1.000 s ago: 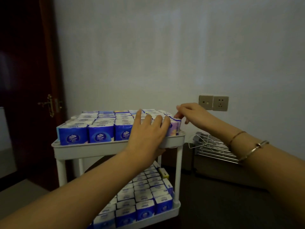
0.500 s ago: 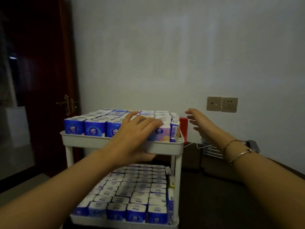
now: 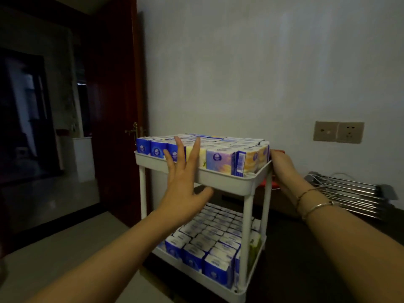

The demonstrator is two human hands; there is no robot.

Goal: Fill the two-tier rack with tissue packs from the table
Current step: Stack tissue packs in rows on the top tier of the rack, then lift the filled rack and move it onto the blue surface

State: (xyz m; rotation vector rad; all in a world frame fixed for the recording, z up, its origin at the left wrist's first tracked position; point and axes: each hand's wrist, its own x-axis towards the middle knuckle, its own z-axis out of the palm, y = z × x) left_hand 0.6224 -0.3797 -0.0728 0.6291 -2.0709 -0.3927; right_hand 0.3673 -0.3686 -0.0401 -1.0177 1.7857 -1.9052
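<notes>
Both tiers of the white plastic two-tier rack [image 3: 220, 182] look packed with blue tissue packs [image 3: 220, 158], the spread-fingered left hand [image 3: 183, 182] holding nothing, the right hand's [image 3: 282, 165] grasp unclear beyond the far rim.

Tissue packs [image 3: 220, 158] crammed the rack's upper tier [image 3: 218, 182] edge to edge and the lower tier [image 3: 218, 289] likewise, leaving hands only the gap between tiers, open air above, and the rack's right side short of a wire rack [image 3: 349, 191].
</notes>
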